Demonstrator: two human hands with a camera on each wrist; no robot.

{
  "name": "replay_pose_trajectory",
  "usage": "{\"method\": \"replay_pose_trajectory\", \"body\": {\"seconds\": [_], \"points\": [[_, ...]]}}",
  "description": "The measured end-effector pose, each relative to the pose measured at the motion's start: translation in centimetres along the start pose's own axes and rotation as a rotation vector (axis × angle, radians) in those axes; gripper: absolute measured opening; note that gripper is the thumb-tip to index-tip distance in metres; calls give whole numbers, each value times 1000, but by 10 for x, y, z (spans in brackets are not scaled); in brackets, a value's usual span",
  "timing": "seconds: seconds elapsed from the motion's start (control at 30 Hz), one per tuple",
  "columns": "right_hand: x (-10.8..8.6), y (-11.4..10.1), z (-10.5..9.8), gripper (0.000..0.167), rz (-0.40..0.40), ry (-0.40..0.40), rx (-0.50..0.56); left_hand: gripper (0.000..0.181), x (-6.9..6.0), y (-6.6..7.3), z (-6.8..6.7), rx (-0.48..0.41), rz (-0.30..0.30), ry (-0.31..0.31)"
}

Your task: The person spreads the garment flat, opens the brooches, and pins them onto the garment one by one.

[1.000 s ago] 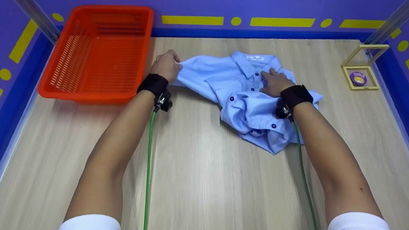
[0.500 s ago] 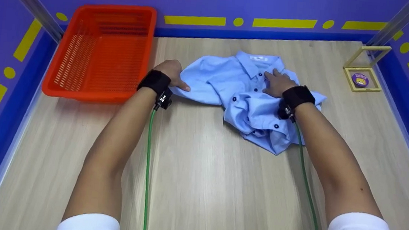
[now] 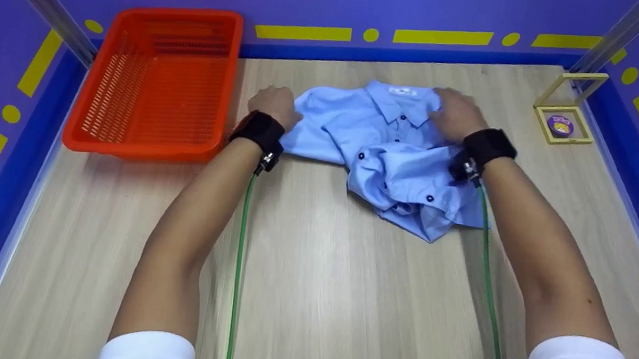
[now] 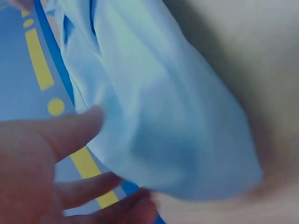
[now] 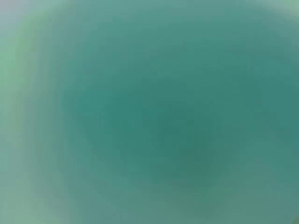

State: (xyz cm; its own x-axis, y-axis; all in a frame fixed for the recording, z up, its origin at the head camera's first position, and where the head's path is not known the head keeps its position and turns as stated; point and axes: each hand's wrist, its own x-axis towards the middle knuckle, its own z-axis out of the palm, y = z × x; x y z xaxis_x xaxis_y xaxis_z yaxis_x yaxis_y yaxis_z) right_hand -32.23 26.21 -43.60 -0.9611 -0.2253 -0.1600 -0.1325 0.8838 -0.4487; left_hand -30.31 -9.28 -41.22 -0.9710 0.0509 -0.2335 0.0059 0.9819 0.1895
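Observation:
A light blue button-up shirt (image 3: 336, 117) lies on the wooden table, collar toward the back wall, its lower front bunched in folds. At the end of its left-side sleeve is my left hand (image 3: 275, 106). In the left wrist view the thumb (image 4: 79, 130) is at the edge of the sleeve (image 4: 177, 126), spread apart from the fingers (image 4: 93, 189), with a gap between. My right hand (image 3: 457, 115), blurred, is over the shirt's right shoulder beside the collar; its fingertips are hard to make out. The right wrist view is only a blue-green blur.
An orange-red plastic basket (image 3: 219, 130) stands at the back left, near my left hand. At the back right is a small gold open frame box (image 3: 569, 139) with a round purple badge (image 3: 560, 125). Purple walls enclose the table. Green cables (image 3: 240, 253) trail from both wrists.
My left hand first pulled the sleeve outward, then pressed it down and shifted slightly right. The right hand has left the shirt's front and moved right and back to the shoulder.

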Motion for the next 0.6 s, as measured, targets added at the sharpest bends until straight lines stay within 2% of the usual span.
{"method": "replay_pose_trajectory", "body": {"seconds": [0.07,0.13,0.23,0.33,0.43,0.6], "points": [[-2,12,-10,56,48,42,20,43,5,12,3,-13,75,75],[-5,26,-17,55,107,44,46,44,9,25,8,-37,175,131],[-10,49,-22,54,155,27,71,41,12,48,16,-76,315,146],[-15,68,-23,50,201,21,118,36,15,72,27,-112,398,113],[-19,80,-23,49,241,-3,155,34,16,93,36,-104,450,59],[-20,82,-24,62,251,-96,181,46,15,118,44,-6,497,-61]]}}
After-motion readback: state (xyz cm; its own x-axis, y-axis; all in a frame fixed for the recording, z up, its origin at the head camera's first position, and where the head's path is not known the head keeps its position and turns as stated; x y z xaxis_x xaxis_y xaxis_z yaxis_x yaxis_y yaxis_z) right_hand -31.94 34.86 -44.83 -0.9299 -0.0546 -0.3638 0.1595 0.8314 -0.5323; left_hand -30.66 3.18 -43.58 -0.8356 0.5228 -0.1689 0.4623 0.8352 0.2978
